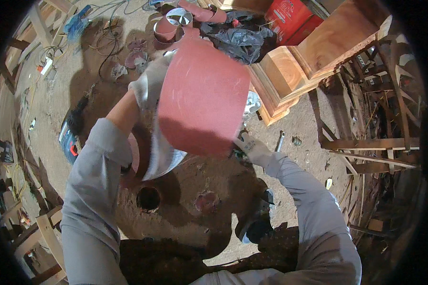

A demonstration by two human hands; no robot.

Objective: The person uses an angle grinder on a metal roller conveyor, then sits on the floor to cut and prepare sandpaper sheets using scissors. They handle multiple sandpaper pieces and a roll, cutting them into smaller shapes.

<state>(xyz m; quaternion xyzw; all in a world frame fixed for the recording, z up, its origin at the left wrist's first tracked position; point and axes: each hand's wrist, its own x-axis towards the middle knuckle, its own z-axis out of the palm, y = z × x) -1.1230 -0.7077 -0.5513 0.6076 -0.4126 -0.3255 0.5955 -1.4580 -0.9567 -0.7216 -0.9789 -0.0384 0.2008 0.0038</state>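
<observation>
A wide sheet of reddish sandpaper (204, 95) is held up in front of me, slightly curved. My left hand (152, 80), in a pale glove, grips its upper left edge, with the fingertips partly hidden behind the sheet. At the lower right corner, my gloved right hand (254, 149) is closed on the sheet's edge. Beneath the left side hangs a curled strip with a pale back (164, 160); whether it belongs to the same sheet I cannot tell. Another reddish curl (139, 154) shows beside my left forearm.
Curled sandpaper pieces (165, 29) lie at the far side, beside a black plastic bag (242, 40) and a red container (292, 21). A stepped wooden piece (283, 71) stands at the right. A blue power tool (69, 140) rests left of my arm. Cables (111, 35) trail across the floor.
</observation>
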